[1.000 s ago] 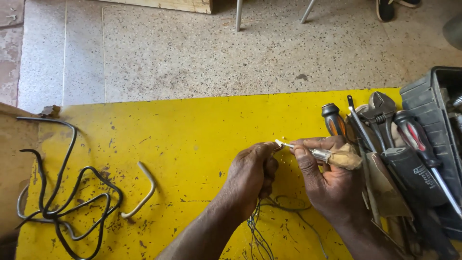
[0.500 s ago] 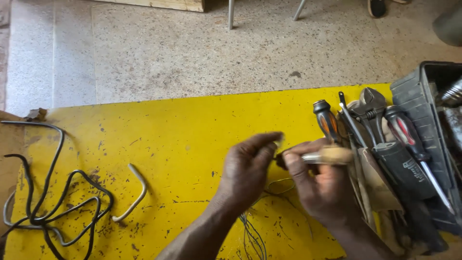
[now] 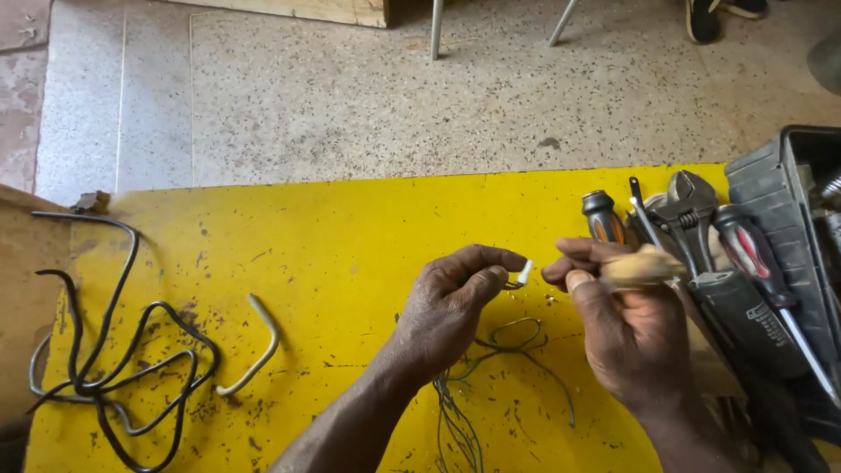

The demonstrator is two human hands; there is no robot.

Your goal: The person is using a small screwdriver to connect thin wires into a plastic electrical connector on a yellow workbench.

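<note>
Over a yellow table (image 3: 333, 228), my left hand (image 3: 451, 302) pinches a small white wire end (image 3: 524, 271) between thumb and forefinger. Thin green and dark wires (image 3: 491, 368) trail from that hand down toward the table's near edge. My right hand (image 3: 626, 328) is closed around a tool with a pale wooden handle (image 3: 644, 265); its working end is hidden behind my fingers. The two hands are a small gap apart, with the white wire end between them.
A tangle of black cable (image 3: 105, 350) and a bent white cable piece (image 3: 254, 346) lie at the left. Screwdrivers (image 3: 603, 216), an adjustable wrench (image 3: 688, 206) and a dark toolbox (image 3: 793, 201) crowd the right edge. Speckled floor and chair legs (image 3: 435, 26) lie beyond.
My hands have drawn slightly apart. The tool tip has come off the white wire end, which now stays in my left fingers alone.
</note>
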